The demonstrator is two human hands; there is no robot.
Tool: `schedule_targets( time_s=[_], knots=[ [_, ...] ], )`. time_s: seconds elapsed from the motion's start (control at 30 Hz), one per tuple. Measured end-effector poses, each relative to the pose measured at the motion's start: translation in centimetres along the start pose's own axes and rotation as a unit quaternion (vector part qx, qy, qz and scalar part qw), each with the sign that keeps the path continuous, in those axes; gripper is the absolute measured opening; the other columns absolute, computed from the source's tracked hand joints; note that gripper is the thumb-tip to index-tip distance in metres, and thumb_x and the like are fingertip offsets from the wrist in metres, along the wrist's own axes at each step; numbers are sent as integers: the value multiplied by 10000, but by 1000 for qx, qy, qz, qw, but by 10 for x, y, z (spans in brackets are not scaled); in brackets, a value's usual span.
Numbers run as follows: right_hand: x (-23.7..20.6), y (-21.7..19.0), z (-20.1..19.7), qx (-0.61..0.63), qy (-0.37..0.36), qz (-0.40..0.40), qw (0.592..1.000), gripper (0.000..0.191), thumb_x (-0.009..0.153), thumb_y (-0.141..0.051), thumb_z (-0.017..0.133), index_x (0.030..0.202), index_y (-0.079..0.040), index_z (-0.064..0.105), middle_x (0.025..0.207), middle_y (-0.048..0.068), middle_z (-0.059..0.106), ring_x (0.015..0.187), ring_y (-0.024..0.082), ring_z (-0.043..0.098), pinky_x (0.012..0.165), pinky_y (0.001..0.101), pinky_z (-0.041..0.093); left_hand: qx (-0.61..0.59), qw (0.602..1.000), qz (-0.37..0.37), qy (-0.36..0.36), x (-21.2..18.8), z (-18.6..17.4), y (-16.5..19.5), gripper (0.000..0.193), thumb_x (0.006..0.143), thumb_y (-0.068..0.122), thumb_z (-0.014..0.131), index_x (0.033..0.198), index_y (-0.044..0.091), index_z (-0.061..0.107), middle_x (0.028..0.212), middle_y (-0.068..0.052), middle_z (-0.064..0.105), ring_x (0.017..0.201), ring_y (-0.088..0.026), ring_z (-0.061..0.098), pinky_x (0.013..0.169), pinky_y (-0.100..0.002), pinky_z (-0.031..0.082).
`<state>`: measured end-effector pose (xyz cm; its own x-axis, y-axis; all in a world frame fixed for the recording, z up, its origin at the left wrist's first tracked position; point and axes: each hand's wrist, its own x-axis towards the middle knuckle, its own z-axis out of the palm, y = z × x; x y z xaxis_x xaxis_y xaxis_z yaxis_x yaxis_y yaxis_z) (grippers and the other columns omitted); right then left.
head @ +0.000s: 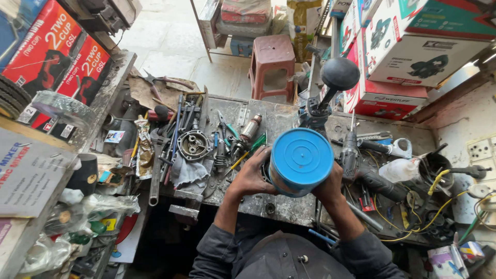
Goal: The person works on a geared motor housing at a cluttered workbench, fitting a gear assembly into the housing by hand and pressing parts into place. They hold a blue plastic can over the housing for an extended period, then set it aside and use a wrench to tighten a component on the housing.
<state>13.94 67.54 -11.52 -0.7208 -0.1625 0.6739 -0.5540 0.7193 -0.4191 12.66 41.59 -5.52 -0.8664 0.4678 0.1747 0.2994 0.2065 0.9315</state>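
Left hand (251,178) and right hand (330,187) grip the blue cylinder (300,161) over the counter (281,206) near edge; tools (194,139) crowd left and right.

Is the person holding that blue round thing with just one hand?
No. Both hands grip it: the left hand is on one side of the blue cylinder and the right hand on the other, above the cluttered workbench.

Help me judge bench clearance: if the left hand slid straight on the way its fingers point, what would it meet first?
The left hand already presses the blue round canister, so it meets that at once. Depth beyond is unclear.
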Motion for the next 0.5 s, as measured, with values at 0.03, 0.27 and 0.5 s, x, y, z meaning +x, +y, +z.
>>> schedule_targets(
  time_s=[0.03,0.27,0.5],
  knots=[
    [0,-1,0,-2,-4,-7,1000,467,698,-268,858,1051,-98,604,900,190,678,819,391,684,728,458,539,0,1000,19,4,-1,0,-1,1072,536,321,929,1482,26,520,1575,-185,486,1494,-330,456,1230,-438,398],
    [-1,-6,6,-13,-8,35,999,656,741,-250,819,1240,65,533,813,216,642,722,397,666,655,486,526,-18,1000,17,0,1,4,-11,1141,491,346,960,1494,36,514,1602,-179,454,1509,-331,433,1248,-454,367],
    [-7,0,10,-4,-14,18,1000,368,824,-177,765,1093,-38,555,839,194,647,715,359,671,647,450,519,-14,999,49,11,1,1,-9,1117,520,335,975,1493,19,530,1627,-177,444,1541,-339,412,1271,-462,361]
  ],
)
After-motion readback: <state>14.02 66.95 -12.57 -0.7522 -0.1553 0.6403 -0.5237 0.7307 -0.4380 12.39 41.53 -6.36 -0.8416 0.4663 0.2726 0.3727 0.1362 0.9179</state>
